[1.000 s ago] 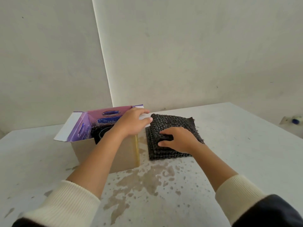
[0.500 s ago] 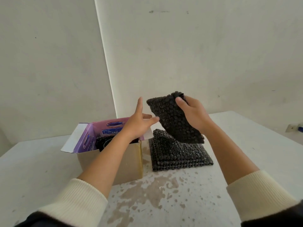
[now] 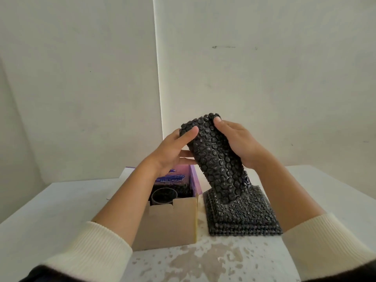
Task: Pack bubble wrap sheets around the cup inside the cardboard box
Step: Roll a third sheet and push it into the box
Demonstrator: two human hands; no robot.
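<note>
A black bubble wrap sheet (image 3: 217, 157) hangs upright in the air, curled between both hands. My left hand (image 3: 173, 149) grips its left edge with the thumb on top. My right hand (image 3: 238, 139) holds its right side. Below it lies a stack of black bubble wrap sheets (image 3: 242, 216) on the table. Left of the stack stands an open cardboard box (image 3: 168, 222) with purple flaps. Inside it I see a dark cup (image 3: 164, 197) standing upright, with some black bubble wrap behind it.
The white table (image 3: 317, 192) has worn brown patches near its front edge. Pale walls rise behind it, meeting in a corner above the box. My left forearm crosses in front of the box's left half.
My right hand lifted the top sheet off the stack and raised it. My left hand left the box flap and took hold of the sheet's left edge, curling it.
</note>
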